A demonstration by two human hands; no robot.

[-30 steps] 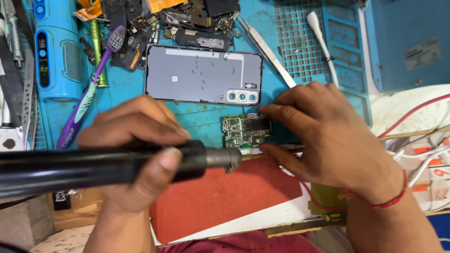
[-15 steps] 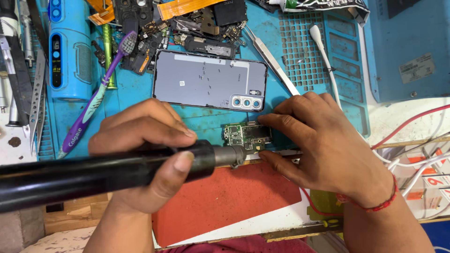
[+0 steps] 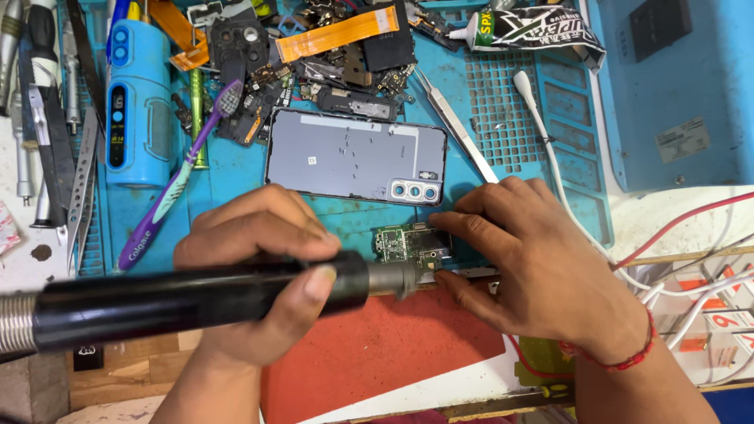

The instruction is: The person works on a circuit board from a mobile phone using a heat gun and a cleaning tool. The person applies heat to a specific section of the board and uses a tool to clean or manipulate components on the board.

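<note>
You've got a black hot-air wand (image 3: pixel 196 298) lying level across the front, its metal nozzle aimed at a small green circuit board (image 3: pixel 408 245). The board lies flat on the blue mat, just below the grey phone back.

A matt black plastic hot-air handle (image 3: pixel 196 302) with a dull metal nozzle is seen. The circuit board (image 3: pixel 408 245) appears green and glossy. The phone back (image 3: pixel 353 157) looks smooth grey; the mat (image 3: pixel 377 353) looks matt red rubber.
</note>
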